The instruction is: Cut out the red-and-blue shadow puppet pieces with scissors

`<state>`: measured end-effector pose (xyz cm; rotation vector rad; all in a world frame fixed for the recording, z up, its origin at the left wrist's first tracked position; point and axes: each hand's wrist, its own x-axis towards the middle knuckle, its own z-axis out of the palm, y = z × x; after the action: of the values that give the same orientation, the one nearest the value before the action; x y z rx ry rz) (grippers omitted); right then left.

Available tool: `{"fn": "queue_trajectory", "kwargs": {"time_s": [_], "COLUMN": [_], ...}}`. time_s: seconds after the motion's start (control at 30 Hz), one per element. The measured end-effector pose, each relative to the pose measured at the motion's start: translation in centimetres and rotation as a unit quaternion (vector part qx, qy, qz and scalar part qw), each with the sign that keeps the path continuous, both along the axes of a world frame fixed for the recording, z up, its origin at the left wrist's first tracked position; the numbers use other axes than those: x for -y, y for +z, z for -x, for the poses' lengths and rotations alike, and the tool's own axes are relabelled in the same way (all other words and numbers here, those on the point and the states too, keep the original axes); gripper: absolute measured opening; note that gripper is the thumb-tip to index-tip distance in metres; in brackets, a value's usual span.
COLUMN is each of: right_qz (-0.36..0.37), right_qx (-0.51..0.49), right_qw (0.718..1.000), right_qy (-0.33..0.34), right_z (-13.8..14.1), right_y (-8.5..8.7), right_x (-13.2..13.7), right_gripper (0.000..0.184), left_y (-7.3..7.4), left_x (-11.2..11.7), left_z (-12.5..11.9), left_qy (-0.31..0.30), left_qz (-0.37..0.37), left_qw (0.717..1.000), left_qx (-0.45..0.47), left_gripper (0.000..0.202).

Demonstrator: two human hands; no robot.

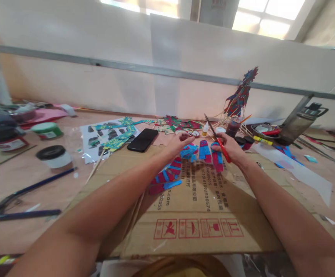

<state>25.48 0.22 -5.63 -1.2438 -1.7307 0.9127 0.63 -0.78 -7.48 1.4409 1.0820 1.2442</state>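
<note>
My right hand (231, 147) is closed around the red handles of a pair of scissors (224, 149), whose dark blades point up and away to the left. A blue and dark-red painted strip (217, 159) lies just below that hand. My left hand (181, 142) is over the cardboard's far edge with its fingers loosely extended, apparently empty. Crumpled blue pieces (189, 152) are right beneath it. Between the hands sits another blue and red painted piece (204, 151). Closer to me are a striped blue and red curved piece (170, 171) and a narrow strip (167, 187).
A flattened cardboard sheet (184, 204) covers the table's front. Beyond it are a black phone (143, 140), a small glue bottle (205, 130) and teal painted pieces (121, 136). Blue-handled pliers (29, 190) and jars (54, 157) stand left; a dark bottle (297, 123) leans right.
</note>
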Motion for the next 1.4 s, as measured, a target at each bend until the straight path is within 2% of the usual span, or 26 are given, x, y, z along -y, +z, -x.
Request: {"fn": "queue_trajectory", "kwargs": {"time_s": [0.1,0.17,0.23,0.33,0.4,0.5,0.67,0.8,0.9,1.07,1.23,1.4], "right_qz": [0.029,0.032,0.033,-0.004,-0.053,-0.097,-0.088,-0.099,-0.103,-0.113,-0.113,-0.095], "right_qx": [-0.117,-0.153,-0.163,-0.165,-0.154,-0.081,0.057,0.147,0.183,0.146,0.118,0.099], "right_qw": [0.992,0.986,0.984,0.986,0.987,0.991,0.994,0.983,0.973,0.968,0.974,0.981], "right_qy": [0.042,0.057,0.059,0.036,0.003,-0.034,0.008,0.055,0.098,0.169,0.155,0.14], "right_z": [0.1,0.6,1.2,1.9,2.0,1.9,1.8,2.3,3.0,3.9,4.1,4.4], "right_y": [1.2,1.5,1.5,1.1,0.8,0.5,0.9,1.6,2.2,2.7,2.9,3.3], "right_x": [1.2,1.7,2.0,2.1,2.0,2.0,2.4,3.3,4.2,5.2,5.6,6.3], "right_gripper": [0.064,0.064,0.065,0.062,0.057,0.051,0.057,0.055,0.056,0.048,0.04,0.042], "left_y": [-0.2,-0.5,-0.4,0.3,1.2,3.0,6.2,7.4,7.5,7.2,6.9,6.9], "left_x": [1.2,1.8,2.1,2.1,1.9,1.2,0.2,-0.3,-0.2,0.5,1.1,1.7], "left_z": [-1.5,-2.2,-2.8,-2.8,-2.4,-0.9,2.4,4.2,4.3,2.9,1.9,1.3], "left_qy": [-0.15,-0.199,-0.18,-0.112,-0.061,0.008,0.076,0.116,0.116,0.077,0.051,0.039], "left_qz": [0.112,0.153,0.164,0.165,0.158,0.121,0.045,0.019,0.013,0.03,0.033,0.05], "left_qw": [0.978,0.96,0.959,0.96,0.957,0.949,0.93,0.924,0.929,0.946,0.954,0.957], "left_qx": [0.092,0.123,0.145,0.196,0.236,0.289,0.356,0.363,0.351,0.315,0.292,0.283], "left_gripper": [0.047,0.045,0.037,0.026,0.02,0.019,0.018,0.016,0.015,0.013,0.011,0.014]}}
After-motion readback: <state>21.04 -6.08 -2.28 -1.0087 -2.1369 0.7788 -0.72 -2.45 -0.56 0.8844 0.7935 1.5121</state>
